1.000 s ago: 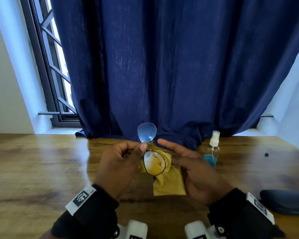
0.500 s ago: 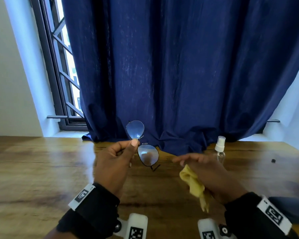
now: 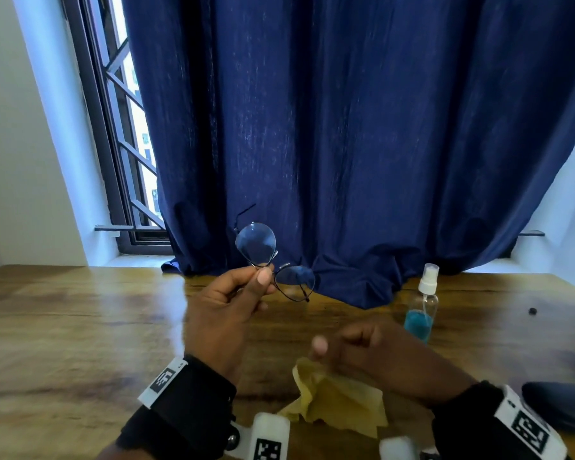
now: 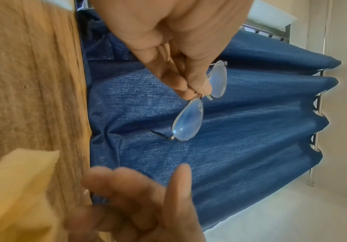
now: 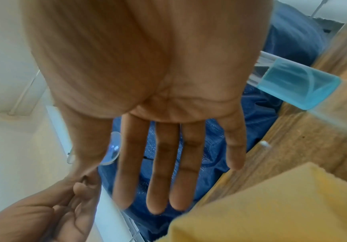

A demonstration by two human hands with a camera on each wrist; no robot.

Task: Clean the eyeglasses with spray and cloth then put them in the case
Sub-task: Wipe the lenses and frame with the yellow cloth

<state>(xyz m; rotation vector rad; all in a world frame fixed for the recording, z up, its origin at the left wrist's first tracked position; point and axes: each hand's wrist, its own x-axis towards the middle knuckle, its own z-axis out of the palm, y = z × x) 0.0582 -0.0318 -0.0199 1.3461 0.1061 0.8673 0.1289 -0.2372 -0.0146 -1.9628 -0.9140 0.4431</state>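
Change: the yellow cloth (image 3: 341,405), hanging from the right hand (image 3: 375,355) half a second ago, now lies crumpled on the tabletop (image 3: 63,333); the eyeglasses (image 3: 273,260) stay raised.
Left hand (image 3: 223,313): thumb and fingers (image 4: 199,81) pinch the eyeglasses at the bridge, one lens above the pinch, the other below and to its right.
Right hand: fingers (image 5: 160,163) straight and spread, holding nothing, hovering just above the cloth; the cloth sits under the palm side.
Spray bottle (image 3: 422,307): upright on the tabletop, just beyond the right fingers, blue liquid in its lower part.
Case (image 3: 558,406): dark, on the tabletop right of the right wrist.
Backdrop: blue curtain (image 3: 346,127) behind the eyeglasses.
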